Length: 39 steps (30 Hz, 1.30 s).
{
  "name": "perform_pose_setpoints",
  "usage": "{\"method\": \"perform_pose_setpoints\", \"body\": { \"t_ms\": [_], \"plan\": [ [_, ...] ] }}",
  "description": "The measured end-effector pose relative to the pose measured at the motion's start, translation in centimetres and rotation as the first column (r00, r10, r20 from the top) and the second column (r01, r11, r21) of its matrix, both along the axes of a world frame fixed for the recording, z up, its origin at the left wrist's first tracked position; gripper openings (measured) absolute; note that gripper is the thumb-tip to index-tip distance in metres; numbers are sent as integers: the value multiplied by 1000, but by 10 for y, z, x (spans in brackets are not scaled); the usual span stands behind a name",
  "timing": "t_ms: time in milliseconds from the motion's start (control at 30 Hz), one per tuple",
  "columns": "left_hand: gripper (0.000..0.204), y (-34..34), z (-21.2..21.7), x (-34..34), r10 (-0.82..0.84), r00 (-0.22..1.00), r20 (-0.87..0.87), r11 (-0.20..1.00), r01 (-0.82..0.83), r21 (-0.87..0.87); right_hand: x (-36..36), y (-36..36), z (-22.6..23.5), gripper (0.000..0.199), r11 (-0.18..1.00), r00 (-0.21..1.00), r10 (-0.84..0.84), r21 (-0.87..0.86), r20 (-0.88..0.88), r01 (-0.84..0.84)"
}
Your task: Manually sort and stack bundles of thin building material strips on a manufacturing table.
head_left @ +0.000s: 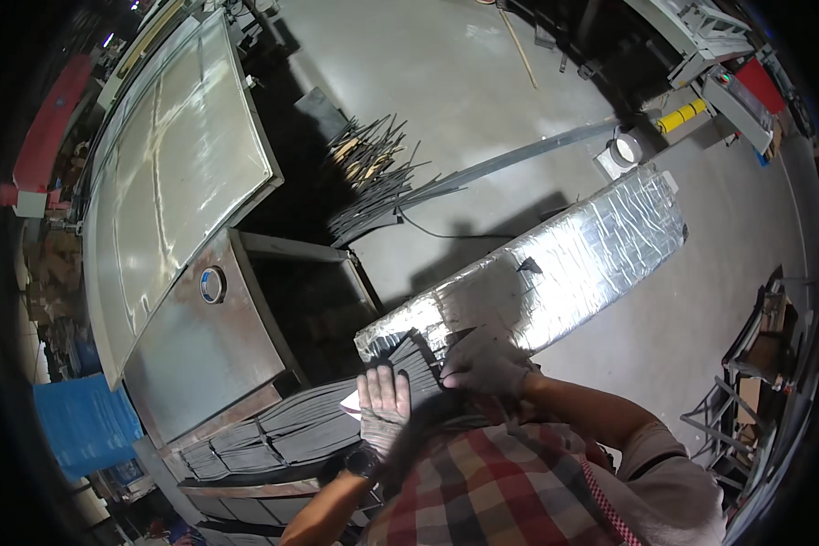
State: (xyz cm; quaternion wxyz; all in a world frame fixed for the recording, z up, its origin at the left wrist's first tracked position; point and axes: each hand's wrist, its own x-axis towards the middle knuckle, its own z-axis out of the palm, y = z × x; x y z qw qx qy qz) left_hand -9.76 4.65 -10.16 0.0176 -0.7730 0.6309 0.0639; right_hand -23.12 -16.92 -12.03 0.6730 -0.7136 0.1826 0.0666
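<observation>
We have the dark grey strips (309,420) stretched across the lower part of the view, gathered in a long bundle with thin dark ties around it, running from the lower left toward our hands. Our left hand (384,408) is open, fingers straight and close together, laid at the bundle near its far end; we cannot tell how firmly it presses. Our right hand (490,362) has its fingers curled at the other edge of that end, but we cannot tell whether they pinch a strip or a tie. Just beyond lies the long foil-wrapped block (601,250), its nearer end overlapped in our view by the strip ends. We judge the step in hand to be gathering or tying this end of the bundle. The next move, as we read it, calls for the left hand to keep the strips lined up and the right to close snugly around their edge, without letting single strips slip out.
</observation>
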Motion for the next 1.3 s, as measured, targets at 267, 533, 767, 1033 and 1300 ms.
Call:
{"method": "perform_pose_setpoints", "body": {
  "t_ms": [267,533,767,1033,1300],
  "plan": [
    [106,-6,4,-5,-36,990,-139,999,39,19,2,11,-12,22,992,999,19,-124,-35,-23],
    [105,-6,4,-6,-9,990,-140,999,13,29,0,10,-7,23,988,988,-104,98,-118,116],
    [107,-7,6,-6,16,988,-151,1000,-13,21,4,0,-9,25,987,991,113,-110,-77,-121],
    [109,-6,-7,-8,5,999,-49,1000,-5,-1,14,12,-13,25,975,987,-160,-156,-16,156],
    [96,-2,-4,-12,78,993,-86,996,-73,59,-5,29,-10,23,978,993,-115,-175,21,117]
  ]
}}
